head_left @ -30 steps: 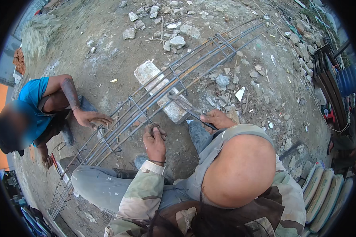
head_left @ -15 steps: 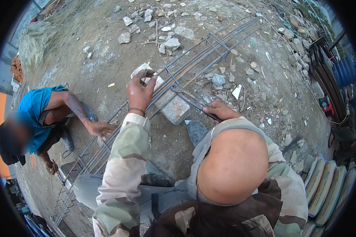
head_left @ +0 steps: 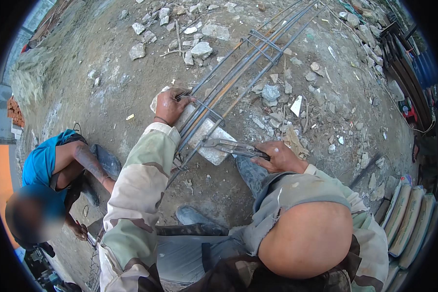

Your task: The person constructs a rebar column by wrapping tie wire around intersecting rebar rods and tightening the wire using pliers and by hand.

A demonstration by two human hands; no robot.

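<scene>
Left hand: the left hand has reached forward since a second ago, when it sat near the knees; its fingers are now closed around a bar of the rebar cage, beside a stirrup.
Right hand: the right hand has kept its place, fingers closed on the handles of the pincers, whose head lies against the cage's near bar.
Rebar cage: long steel bars with square stirrups, running from upper right to lower left across the dirt ground, resting on a pale concrete block.
What the change means: one hand now steadies the bars at the stirrup while the tool waits beside it, so the work looks to have moved up the cage to this joint.
Nearby: a co-worker in a blue shirt crouches at the cage's lower end; rubble lies scattered; stacked sacks lie at right.
</scene>
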